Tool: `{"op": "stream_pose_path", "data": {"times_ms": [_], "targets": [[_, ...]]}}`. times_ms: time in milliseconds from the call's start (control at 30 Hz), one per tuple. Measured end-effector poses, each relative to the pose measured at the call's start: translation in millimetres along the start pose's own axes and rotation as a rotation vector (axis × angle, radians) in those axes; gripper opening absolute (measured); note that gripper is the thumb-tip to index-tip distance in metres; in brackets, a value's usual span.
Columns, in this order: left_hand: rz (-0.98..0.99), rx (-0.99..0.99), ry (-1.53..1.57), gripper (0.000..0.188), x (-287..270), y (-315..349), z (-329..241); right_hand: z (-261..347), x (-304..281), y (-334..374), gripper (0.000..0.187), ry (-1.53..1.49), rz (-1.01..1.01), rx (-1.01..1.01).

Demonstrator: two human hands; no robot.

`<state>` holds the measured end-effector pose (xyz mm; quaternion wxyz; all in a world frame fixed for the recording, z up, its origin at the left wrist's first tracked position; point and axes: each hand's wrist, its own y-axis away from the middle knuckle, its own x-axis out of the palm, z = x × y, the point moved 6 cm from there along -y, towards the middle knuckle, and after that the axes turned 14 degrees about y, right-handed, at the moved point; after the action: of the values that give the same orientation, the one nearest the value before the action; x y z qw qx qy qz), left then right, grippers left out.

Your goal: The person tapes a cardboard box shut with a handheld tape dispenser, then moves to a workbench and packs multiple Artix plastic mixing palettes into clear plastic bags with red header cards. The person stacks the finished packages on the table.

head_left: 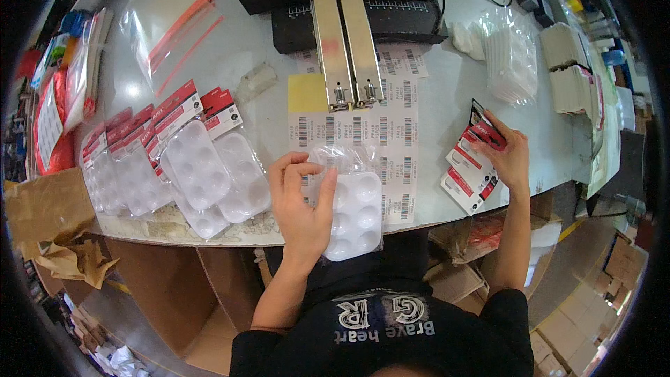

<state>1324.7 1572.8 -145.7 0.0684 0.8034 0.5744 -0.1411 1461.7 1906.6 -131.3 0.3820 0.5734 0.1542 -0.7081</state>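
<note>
My left hand (305, 204) is closed at the edge of a clear-bagged white plastic paint palette (356, 213) with round wells, its thumb along the bag. The bag's loose clear end lies toward the machine, and the palette's near end overhangs the table edge. Over to the right, my right hand (508, 157) has its fingers closed on a red, black and white header card (486, 134) at the top of a small pile of cards (469, 183). Finished-looking bagged palettes (194, 165) with red and white cards lie overlapping left of my left hand.
A black machine (289, 28) with two long metal arms (345, 42) stands ahead, over barcode label sheets (398, 139). Clear bags (513, 56) and card stacks (569, 73) lie at right. Clear plastic with red strips (174, 28) lies far left. Cardboard boxes (164, 286) stand below the table.
</note>
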Motion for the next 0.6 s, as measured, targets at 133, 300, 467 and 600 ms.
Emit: {"op": "stream_pose_path", "data": {"times_ms": [133,300,467,600], "targets": [[0.015,0.032,0.188,0.018,-7.5,-4.5,-18.8,73.4,-26.7,23.6,0.056,-0.166,-0.131,-0.211],[0.04,0.188,0.131,0.018,-3.7,2.4,-43.2,171.6,-10.4,41.2,0.049,-0.404,0.145,-0.611],[0.155,-0.352,0.745,0.016,5.3,11.9,-28.7,190.5,1.6,34.3,0.038,-0.318,0.374,-0.528],[0.281,-0.455,0.874,0.016,12.4,10.0,-30.5,184.8,-0.9,32.8,0.031,-0.285,0.323,-0.49]]}}
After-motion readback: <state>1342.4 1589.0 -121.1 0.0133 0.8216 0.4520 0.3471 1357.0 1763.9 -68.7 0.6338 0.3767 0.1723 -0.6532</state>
